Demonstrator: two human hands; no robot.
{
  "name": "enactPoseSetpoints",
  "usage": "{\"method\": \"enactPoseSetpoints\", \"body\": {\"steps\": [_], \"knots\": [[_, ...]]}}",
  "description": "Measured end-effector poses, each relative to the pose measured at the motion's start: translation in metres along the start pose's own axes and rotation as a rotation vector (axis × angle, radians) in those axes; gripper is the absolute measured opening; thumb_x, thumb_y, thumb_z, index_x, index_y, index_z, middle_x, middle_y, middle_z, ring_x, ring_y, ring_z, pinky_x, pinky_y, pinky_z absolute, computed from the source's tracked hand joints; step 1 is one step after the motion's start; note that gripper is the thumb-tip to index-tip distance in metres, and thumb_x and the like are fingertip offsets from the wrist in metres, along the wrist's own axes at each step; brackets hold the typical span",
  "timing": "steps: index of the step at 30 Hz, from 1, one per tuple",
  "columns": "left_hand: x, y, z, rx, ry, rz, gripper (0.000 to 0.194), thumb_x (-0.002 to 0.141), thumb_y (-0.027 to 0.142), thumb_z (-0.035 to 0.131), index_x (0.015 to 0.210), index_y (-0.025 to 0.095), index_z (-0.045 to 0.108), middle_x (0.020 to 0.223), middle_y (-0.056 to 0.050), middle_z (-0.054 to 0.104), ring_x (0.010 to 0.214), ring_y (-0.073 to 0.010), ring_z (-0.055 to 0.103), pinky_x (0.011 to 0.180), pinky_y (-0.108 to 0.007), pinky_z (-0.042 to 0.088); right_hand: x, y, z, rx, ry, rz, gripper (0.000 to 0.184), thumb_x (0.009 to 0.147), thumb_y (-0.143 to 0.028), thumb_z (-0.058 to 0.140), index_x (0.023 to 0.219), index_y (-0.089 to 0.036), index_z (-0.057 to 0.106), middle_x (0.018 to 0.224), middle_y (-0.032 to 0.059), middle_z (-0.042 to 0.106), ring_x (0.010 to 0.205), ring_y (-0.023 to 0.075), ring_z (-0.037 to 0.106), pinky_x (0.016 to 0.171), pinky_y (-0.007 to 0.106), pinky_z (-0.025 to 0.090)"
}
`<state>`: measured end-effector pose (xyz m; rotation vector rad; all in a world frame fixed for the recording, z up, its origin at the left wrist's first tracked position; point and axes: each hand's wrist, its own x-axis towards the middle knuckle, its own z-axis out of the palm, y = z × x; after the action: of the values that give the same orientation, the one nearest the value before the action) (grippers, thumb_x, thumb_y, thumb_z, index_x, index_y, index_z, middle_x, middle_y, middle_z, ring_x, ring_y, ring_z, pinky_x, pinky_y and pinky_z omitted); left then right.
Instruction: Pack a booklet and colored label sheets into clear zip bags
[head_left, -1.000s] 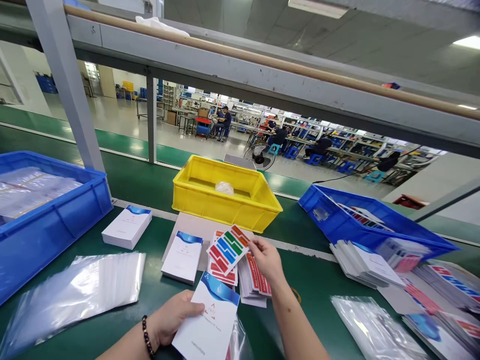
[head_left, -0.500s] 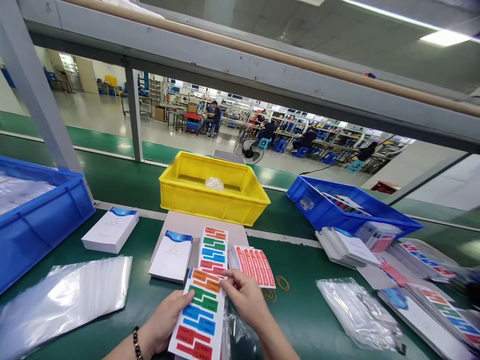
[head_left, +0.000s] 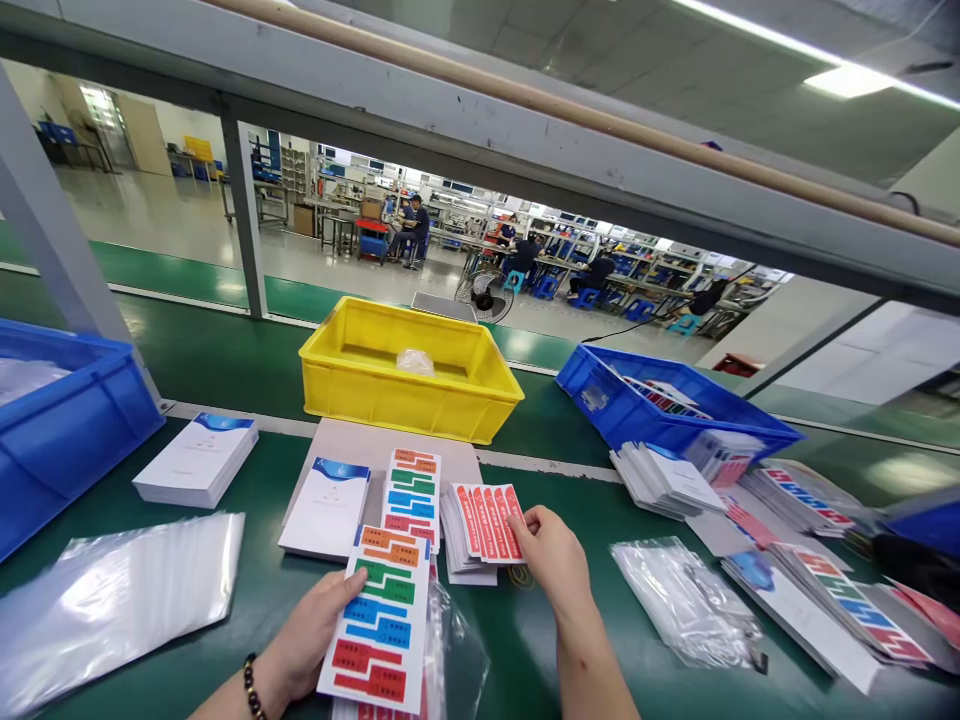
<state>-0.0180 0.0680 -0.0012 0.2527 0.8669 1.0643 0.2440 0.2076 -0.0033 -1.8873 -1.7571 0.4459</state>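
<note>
Pinching multicolored sheet point(head_left: 379, 625) by left side, left hand point(head_left: 316, 625) held it in front of booklet stack point(head_left: 326, 510); right hand point(head_left: 556, 565) pinched right edge of red sheet point(head_left: 491, 530) atop pile point(head_left: 456, 548); yellow bin point(head_left: 397, 408) stood behind.

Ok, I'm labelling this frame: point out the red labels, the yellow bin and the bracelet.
Red labels point(head_left: 489, 524): head view, top sheet's face.
Yellow bin point(head_left: 401, 400): head view, front wall.
Bracelet point(head_left: 251, 686): head view, beads.
</note>
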Motion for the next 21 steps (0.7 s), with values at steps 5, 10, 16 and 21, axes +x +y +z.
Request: {"method": "enactPoseSetpoints", "body": {"steps": [5, 10, 16, 21], "knots": [[0.001, 0.003, 0.001, 0.007, -0.005, 0.019, 0.035, 0.067, 0.039, 0.072, 0.083, 0.009, 0.066, 0.076, -0.011, 0.074, 0.071, -0.0249, 0.070, 0.067, -0.031, 0.054, -0.008, -0.008, -0.009, 0.316, -0.046, -0.030, 0.030, 0.077, -0.048, 0.047, 0.070, -0.020, 0.056, 0.062, 0.0025, 0.063, 0.053, 0.0163, 0.056, 0.049, 0.025, 0.039], [0.003, 0.000, 0.000, -0.008, -0.065, 0.094, 0.044, 0.069, 0.049, 0.066, 0.089, 0.010, 0.066, 0.085, -0.011, 0.073, 0.078, -0.0253, 0.069, 0.073, -0.033, 0.053, -0.041, -0.041, 0.004, 0.929, -0.455, 0.032, 0.036, 0.064, -0.049, 0.069, 0.066, -0.018, 0.052, 0.036, -0.0057, 0.050, 0.030, 0.0080, 0.041, 0.035, 0.019, 0.030], [0.005, -0.007, -0.004, 0.077, -0.091, 0.187, 0.050, 0.070, 0.055, 0.061, 0.090, 0.008, 0.066, 0.083, -0.013, 0.073, 0.079, -0.0274, 0.068, 0.072, -0.036, 0.051, -0.090, -0.078, 0.038, 0.926, -0.838, 0.104, 0.044, 0.057, -0.054, 0.071, 0.065, -0.018, 0.047, 0.040, -0.0042, 0.056, 0.031, 0.0105, 0.051, 0.034, 0.017, 0.035], [0.011, -0.013, -0.010, 0.131, -0.088, 0.208, 0.038, 0.068, 0.042, 0.070, 0.087, 0.009, 0.066, 0.080, -0.013, 0.072, 0.072, -0.0234, 0.068, 0.068, -0.032, 0.050, -0.092, -0.074, 0.046, 0.770, -0.768, 0.073, 0.043, 0.061, -0.055, 0.068, 0.061, -0.018, 0.047, 0.042, -0.0058, 0.052, 0.031, 0.0086, 0.048, 0.033, 0.018, 0.034]]}}
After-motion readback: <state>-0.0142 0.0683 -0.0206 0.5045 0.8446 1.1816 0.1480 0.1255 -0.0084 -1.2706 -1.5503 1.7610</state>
